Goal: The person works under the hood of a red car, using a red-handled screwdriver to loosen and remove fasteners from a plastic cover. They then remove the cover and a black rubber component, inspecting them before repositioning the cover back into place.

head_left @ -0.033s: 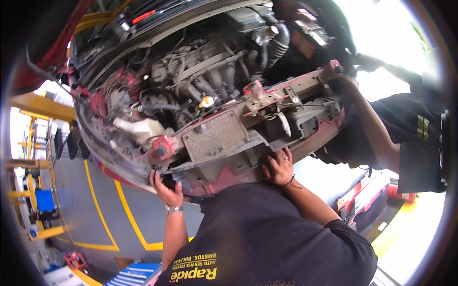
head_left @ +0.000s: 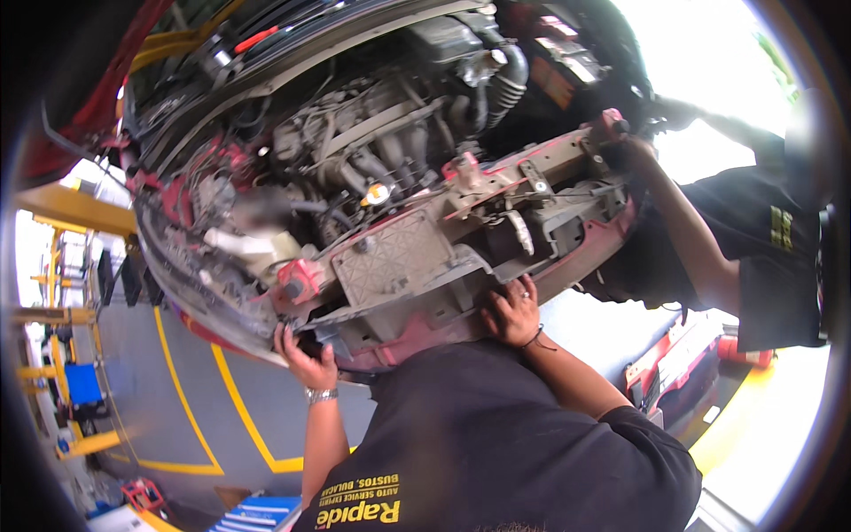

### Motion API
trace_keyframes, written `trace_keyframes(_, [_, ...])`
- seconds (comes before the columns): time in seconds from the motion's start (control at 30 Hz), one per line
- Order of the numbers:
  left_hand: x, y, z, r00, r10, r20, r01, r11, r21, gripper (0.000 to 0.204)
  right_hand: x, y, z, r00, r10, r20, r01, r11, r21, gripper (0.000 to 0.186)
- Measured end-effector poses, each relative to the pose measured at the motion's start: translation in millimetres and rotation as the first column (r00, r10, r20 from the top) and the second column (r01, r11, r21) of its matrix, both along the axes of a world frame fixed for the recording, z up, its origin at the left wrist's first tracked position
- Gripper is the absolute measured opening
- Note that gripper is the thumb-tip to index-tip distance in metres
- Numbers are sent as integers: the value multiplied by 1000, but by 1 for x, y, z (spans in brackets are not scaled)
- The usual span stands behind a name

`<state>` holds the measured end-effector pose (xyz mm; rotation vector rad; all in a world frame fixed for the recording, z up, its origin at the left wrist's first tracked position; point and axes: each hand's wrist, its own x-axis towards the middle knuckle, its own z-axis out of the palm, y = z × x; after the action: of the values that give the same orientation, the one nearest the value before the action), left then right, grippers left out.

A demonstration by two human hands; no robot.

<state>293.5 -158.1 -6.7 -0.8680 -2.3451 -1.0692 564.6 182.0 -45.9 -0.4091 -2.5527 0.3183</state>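
Note:
Beneath the dirty grey engine (head_left: 355, 133) runs the car's exposed front crossmember (head_left: 479, 191), with a red and grey bumper piece (head_left: 417, 328) below it. My left hand (head_left: 306, 359), with a metal watch, has its fingers curled on the piece's left edge by a red bracket (head_left: 300, 285). My right hand (head_left: 511, 315), with a ring and dark bracelet, grips the piece's inner edge at centre right, fingers bent over it. My dark shirt fills the lower middle, close against the bumper piece.
A co-worker in a dark shirt stands at right, a hand (head_left: 643, 155) at the crossmember's end. A removed red part (head_left: 674, 363) lies lower right near a yellow edge. Yellow lift frames (head_left: 75, 208), a blue panel (head_left: 82, 383) and yellow-lined floor (head_left: 186, 399) are at left.
The car's front end and both my hands sit slightly higher and further left in the picture. Both hands keep their hold, and the co-worker's hand stays at the right end.

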Motion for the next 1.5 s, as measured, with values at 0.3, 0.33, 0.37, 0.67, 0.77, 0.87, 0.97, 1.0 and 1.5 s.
trace_keyframes(0.3, [-6, 5, -2, 1000, -7, -26, 6, 999, -33, 93, -9, 4, 20, 998, -23, -52, 23, 1000, 5, 46])
trace_keyframes(0.33, [-5, 6, -1, 1000, 0, -29, -1, 999, -43, 93, -10, 3, 24, 997, -35, -68, 35, 999, 5, 46])
trace_keyframes(0.37, [-5, 7, 0, 1000, 0, -22, -1, 999, -41, 93, -9, 4, 25, 997, -36, -74, 37, 999, 16, 46])
trace_keyframes(0.67, [-3, 8, -1, 999, 11, -41, -12, 1000, -21, 93, -11, 3, 30, 993, -26, -117, 29, 999, 21, 47])
trace_keyframes(0.77, [-6, 4, -3, 999, 1, -52, -3, 999, -39, 91, -11, 2, 29, 994, -32, -102, 32, 999, -2, 48])
trace_keyframes(0.87, [-7, 5, -5, 998, -3, -56, 1, 999, -36, 91, -9, 4, 29, 995, -22, -94, 21, 1000, -6, 48])
trace_keyframes(0.97, [-7, 6, -4, 997, -8, -72, 6, 999, -37, 90, -9, 5, 20, 994, -21, -110, 21, 1000, 6, 47])
trace_keyframes(1.0, [-7, 6, -4, 997, -11, -71, 9, 999, -34, 89, -9, 4, 19, 994, -23, -105, 24, 1000, 7, 47])
trace_keyframes(1.5, [-5, 9, 0, 997, -11, -73, 9, 1000, -23, 88, -6, 5, 14, 997, -9, -78, 10, 1000, 6, 45])
